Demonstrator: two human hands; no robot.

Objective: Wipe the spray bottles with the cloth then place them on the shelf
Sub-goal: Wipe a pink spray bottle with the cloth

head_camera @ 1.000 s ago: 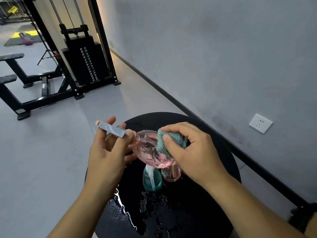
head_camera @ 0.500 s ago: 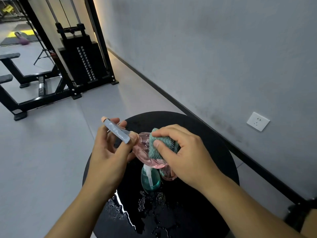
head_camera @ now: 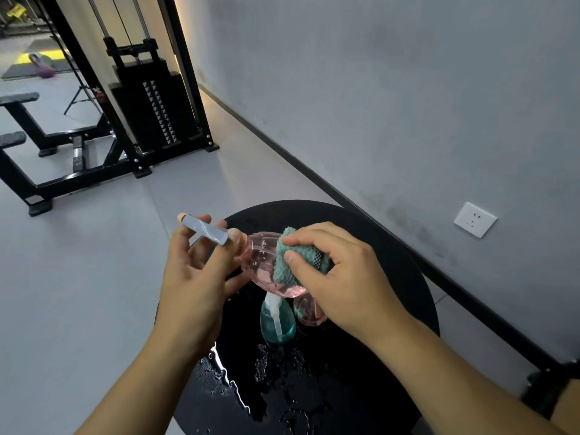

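My left hand grips a pink see-through spray bottle by its neck, just below the grey spray head, and holds it tilted on its side above the black round table. My right hand pinches a teal cloth and presses it against the bottle's body. Below them a teal spray bottle with a white pump stands on the table. A second pink bottle stands beside it, partly hidden under my right hand.
Water drops and a puddle lie on the table's near side. A grey wall with a white socket runs along the right. A black weight machine and benches stand at the back left on the grey floor.
My right hand has slid the cloth a little along the pink bottle toward its neck. The left hand has turned the bottle slightly, so the spray head's angle shifted.
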